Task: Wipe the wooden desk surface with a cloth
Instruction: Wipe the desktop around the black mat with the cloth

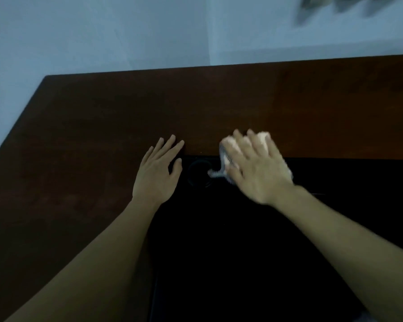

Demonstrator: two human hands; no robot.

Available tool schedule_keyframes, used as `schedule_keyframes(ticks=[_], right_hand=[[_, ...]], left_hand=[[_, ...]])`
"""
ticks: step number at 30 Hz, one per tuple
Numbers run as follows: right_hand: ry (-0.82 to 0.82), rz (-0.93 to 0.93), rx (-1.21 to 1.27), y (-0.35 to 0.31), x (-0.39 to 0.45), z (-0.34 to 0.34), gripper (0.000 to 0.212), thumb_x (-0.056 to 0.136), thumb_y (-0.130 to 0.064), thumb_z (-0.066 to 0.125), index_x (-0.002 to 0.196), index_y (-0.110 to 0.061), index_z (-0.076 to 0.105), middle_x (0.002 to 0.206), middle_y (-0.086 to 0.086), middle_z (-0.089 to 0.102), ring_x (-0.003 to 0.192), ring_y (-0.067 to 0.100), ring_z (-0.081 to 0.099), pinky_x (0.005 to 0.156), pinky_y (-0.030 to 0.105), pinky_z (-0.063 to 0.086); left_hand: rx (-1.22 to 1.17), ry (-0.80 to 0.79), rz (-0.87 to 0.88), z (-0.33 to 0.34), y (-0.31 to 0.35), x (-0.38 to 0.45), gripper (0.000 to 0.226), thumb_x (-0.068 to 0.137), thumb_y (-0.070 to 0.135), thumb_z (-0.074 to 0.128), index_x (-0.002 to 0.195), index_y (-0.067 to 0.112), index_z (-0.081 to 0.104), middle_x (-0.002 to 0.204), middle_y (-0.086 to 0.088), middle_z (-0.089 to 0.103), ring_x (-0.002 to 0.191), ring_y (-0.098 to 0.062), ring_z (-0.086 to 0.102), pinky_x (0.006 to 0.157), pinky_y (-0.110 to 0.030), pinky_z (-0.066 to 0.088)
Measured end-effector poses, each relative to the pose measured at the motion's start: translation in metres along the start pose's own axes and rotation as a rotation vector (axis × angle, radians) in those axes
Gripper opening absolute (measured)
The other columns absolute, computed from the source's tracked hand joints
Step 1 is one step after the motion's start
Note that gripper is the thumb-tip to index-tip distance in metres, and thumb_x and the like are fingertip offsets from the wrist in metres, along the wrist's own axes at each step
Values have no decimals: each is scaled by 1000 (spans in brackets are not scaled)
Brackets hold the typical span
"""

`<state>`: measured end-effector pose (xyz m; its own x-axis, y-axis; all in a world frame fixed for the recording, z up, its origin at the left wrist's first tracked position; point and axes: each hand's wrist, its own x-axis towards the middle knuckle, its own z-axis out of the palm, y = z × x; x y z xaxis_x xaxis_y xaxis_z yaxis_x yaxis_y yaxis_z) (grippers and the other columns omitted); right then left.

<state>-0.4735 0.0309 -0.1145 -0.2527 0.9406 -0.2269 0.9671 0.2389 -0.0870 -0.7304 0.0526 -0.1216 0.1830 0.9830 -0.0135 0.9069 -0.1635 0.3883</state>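
Tabletop (102, 117), dark wood, meets pale walls (102, 31); I count one cloth (226, 156) under my flat-fingered right hand (256, 168), left hand (157, 169) spread flat.

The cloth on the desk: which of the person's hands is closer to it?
The right hand. It lies flat on top of the cloth, pressing it at the desk's near edge. The left hand rests flat on the wood, off to the cloth's left, not touching it.

Smooth dark wooden desk (102, 117), soft pale cloth (228, 156)

Bare desk (102, 126) beyond both hands
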Motion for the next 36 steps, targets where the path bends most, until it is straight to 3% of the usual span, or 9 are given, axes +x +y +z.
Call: schedule_keyframes(ticks=[6, 9, 14, 19, 21, 24, 28, 32, 36], right_hand=[[33, 179, 28, -30, 32, -5, 64, 106, -51, 5, 162, -25, -11, 171, 6, -14, 156, 30, -16, 124, 55, -11], [42, 134, 32, -58, -18, 7, 66, 105, -45, 4, 164, -18, -7, 171, 11, -9, 157, 34, -9, 124, 54, -8], [22, -6, 80, -86, -111, 26, 66, 105, -48, 27, 163, -16, 22, 168, 13, 21, 154, 36, 19, 122, 56, 13], [10, -95, -14, -43, -68, 24, 65, 103, -47, 23, 161, -19, 29, 166, 10, 30, 152, 34, 27, 122, 55, 18], [14, -56, -49, -22, -31, 14, 67, 102, -48, 14, 163, -19, 20, 169, 10, 22, 155, 34, 19, 123, 56, 14], [7, 22, -45, 1, 29, -2, 64, 105, -50, 3, 163, -25, -6, 172, 3, -6, 158, 28, -7, 124, 51, -4], [4, 107, 6, -8, 47, -10, 63, 107, -49, 7, 163, -25, -9, 171, 4, -13, 157, 27, -15, 124, 52, -11], [40, -37, -58, -29, -37, 6, 67, 104, -46, 7, 163, -15, 1, 171, 14, 3, 156, 39, 1, 123, 57, -2], [-29, -313, 8, -7, -123, 21, 65, 105, -49, 27, 162, -19, 21, 168, 8, 24, 154, 34, 22, 122, 53, 9]], left_hand=[[16, 9, 7, 0, 0, 1, 49, 107, 36, 37, 156, 39, 32, 165, 17, 18, 153, -2, 5, 123, -24, 0], [7, 0, 11, 0, 1, 0, 49, 107, 36, 36, 156, 38, 33, 166, 15, 19, 153, -4, 6, 123, -24, 0], [9, -3, 25, -1, 2, -3, 49, 107, 36, 32, 157, 35, 33, 167, 12, 19, 155, -8, 6, 127, -33, 5], [28, -19, 30, -2, 0, -7, 49, 108, 36, 32, 157, 35, 31, 167, 12, 18, 155, -10, 6, 126, -31, 5], [25, -19, 30, -1, 0, -4, 49, 108, 35, 34, 157, 36, 31, 166, 12, 19, 155, -10, 7, 126, -30, 5], [28, -12, 15, 1, -3, -1, 50, 107, 35, 37, 156, 38, 31, 166, 15, 19, 154, -7, 7, 124, -27, 3], [51, 12, 8, 2, 2, -1, 50, 107, 35, 38, 157, 37, 32, 166, 15, 19, 154, -7, 7, 124, -28, 3], [83, 35, -11, 2, 13, -8, 48, 107, 28, 41, 154, 32, 38, 164, 10, 27, 154, -11, 14, 123, -31, 12], [-59, 116, -9, 8, 45, -22, 48, 105, 19, 46, 152, 27, 44, 161, 6, 35, 153, -13, 19, 123, -42, 24]])
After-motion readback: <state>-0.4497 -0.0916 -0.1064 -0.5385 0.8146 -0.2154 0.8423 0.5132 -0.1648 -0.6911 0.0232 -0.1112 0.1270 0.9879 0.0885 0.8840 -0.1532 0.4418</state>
